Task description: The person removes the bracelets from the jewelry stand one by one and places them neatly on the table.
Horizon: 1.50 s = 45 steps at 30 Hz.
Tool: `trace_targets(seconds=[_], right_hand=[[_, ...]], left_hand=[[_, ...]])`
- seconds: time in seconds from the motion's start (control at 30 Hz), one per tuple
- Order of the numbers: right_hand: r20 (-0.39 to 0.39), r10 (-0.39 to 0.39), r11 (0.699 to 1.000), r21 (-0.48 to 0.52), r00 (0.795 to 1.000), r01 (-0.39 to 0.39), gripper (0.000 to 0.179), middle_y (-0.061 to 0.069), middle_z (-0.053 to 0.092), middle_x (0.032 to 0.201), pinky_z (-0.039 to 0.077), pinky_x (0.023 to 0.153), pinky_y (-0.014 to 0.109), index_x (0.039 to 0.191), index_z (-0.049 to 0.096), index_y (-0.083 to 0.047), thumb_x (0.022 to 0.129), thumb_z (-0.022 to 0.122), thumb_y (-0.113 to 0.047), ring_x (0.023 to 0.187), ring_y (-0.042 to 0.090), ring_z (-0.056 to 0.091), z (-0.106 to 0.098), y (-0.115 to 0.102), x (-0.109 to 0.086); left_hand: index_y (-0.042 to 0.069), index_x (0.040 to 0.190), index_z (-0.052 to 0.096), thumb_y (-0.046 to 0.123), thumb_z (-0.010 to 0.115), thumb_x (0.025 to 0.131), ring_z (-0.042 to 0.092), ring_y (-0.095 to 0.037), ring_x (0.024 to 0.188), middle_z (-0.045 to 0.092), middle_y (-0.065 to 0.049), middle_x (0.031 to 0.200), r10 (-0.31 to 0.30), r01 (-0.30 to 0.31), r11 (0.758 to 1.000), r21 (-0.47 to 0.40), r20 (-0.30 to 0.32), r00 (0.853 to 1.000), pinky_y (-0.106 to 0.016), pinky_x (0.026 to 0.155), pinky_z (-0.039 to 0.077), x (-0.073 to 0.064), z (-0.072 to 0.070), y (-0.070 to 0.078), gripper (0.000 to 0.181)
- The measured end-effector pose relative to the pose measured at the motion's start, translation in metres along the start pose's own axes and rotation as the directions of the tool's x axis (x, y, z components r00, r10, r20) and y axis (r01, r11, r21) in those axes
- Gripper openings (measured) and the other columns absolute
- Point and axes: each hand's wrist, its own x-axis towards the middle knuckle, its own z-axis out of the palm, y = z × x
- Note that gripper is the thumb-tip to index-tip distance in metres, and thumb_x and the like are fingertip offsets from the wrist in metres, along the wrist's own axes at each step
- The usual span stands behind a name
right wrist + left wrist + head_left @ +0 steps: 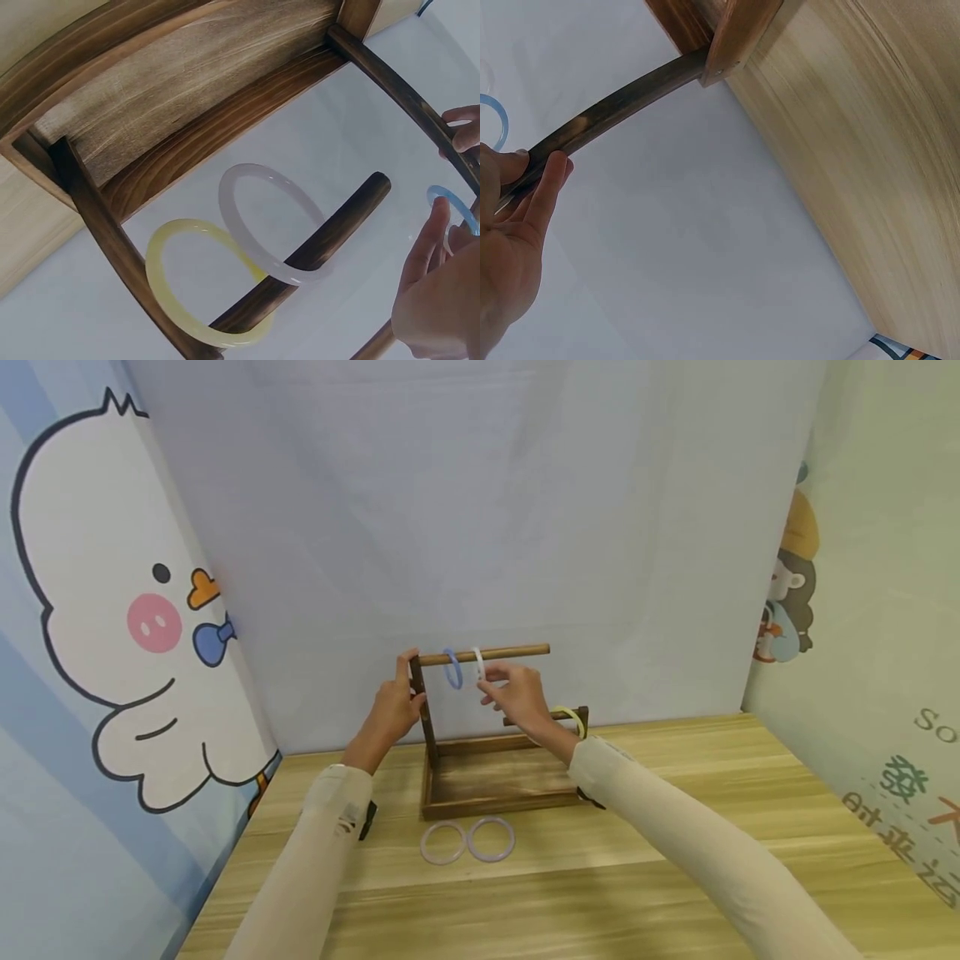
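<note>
Our left hand (395, 705) grips the post (428, 718), and our right hand (519, 695) pinches the white ring (477, 660) at its fingertips, seemingly around the bar (521, 651); the blue ring (457, 675) hangs between our hands. We'd do best to brace the post and ease the white ring gently toward our left hand

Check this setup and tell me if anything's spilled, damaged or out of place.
Nothing looks spilled, damaged or askew. Only two pale rings might seem out of place: they lie flat on the table before the wooden rack, while the blue ring and yellow ring hang on its bars.
</note>
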Motion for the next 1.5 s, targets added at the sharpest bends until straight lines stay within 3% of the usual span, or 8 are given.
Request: trace_targets(seconds=[0.3, 0.5, 0.73, 1.03, 1.5], right_hand=[[-0.036, 0.024, 0.999, 0.035, 0.999, -0.023, 0.021, 0.02, 0.077, 0.107, 0.062, 0.059, 0.034, 0.117, 0.074, 0.002, 0.099, 0.072, -0.007, 0.065, 0.022, 0.076, -0.007, 0.01, -0.003], [-0.05, 0.014, 1.0, -0.014, 0.999, -0.015, 0.025, 0.022, 0.076, 0.109, 0.062, 0.06, 0.033, 0.122, 0.072, 0.004, 0.1, 0.071, -0.008, 0.069, 0.03, 0.077, -0.017, 0.015, -0.006], [-0.071, -0.039, 0.992, -0.12, 0.997, 0.03, 0.027, 0.022, 0.077, 0.105, 0.054, 0.054, 0.021, 0.122, 0.071, 0.007, 0.099, 0.072, -0.008, 0.08, 0.032, 0.078, -0.031, 0.019, -0.007], [-0.094, -0.066, 0.986, -0.161, 0.993, 0.05, 0.025, 0.019, 0.078, 0.102, 0.063, 0.078, 0.039, 0.119, 0.073, 0.006, 0.099, 0.072, -0.009, 0.089, 0.029, 0.078, -0.042, 0.026, -0.008], [-0.146, -0.063, 0.987, -0.153, 0.987, 0.041, 0.021, 0.021, 0.077, 0.103, 0.062, 0.08, 0.045, 0.116, 0.074, 0.006, 0.099, 0.071, -0.005, 0.091, 0.031, 0.078, -0.06, 0.027, -0.012]], left_hand=[[0.009, 0.157, 0.017, -0.003, 0.064, 0.1, 0.074, -0.041, 0.087, 0.071, -0.031, 0.107, -0.027, 0.027, 1.0, -0.006, 0.025, 0.999, -0.046, 0.068, 0.061, -0.005, -0.002, -0.002, 0.074], [0.011, 0.158, 0.016, -0.003, 0.064, 0.101, 0.074, -0.04, 0.084, 0.071, -0.03, 0.106, -0.019, 0.019, 1.0, 0.009, 0.017, 1.0, -0.045, 0.067, 0.061, -0.006, 0.0, -0.003, 0.076], [0.012, 0.158, 0.016, -0.002, 0.064, 0.101, 0.074, -0.04, 0.086, 0.071, -0.03, 0.108, -0.008, 0.008, 1.0, 0.012, 0.014, 1.0, -0.045, 0.067, 0.061, -0.004, 0.001, -0.003, 0.076], [0.013, 0.158, 0.015, -0.002, 0.064, 0.101, 0.074, -0.04, 0.086, 0.071, -0.029, 0.106, -0.017, 0.017, 1.0, 0.017, 0.018, 1.0, -0.045, 0.067, 0.061, -0.003, 0.002, 0.0, 0.077], [0.013, 0.159, 0.017, -0.002, 0.065, 0.1, 0.073, -0.039, 0.081, 0.071, -0.028, 0.104, -0.013, 0.013, 0.999, 0.03, 0.008, 1.0, -0.045, 0.065, 0.06, 0.0, 0.003, 0.0, 0.077]])
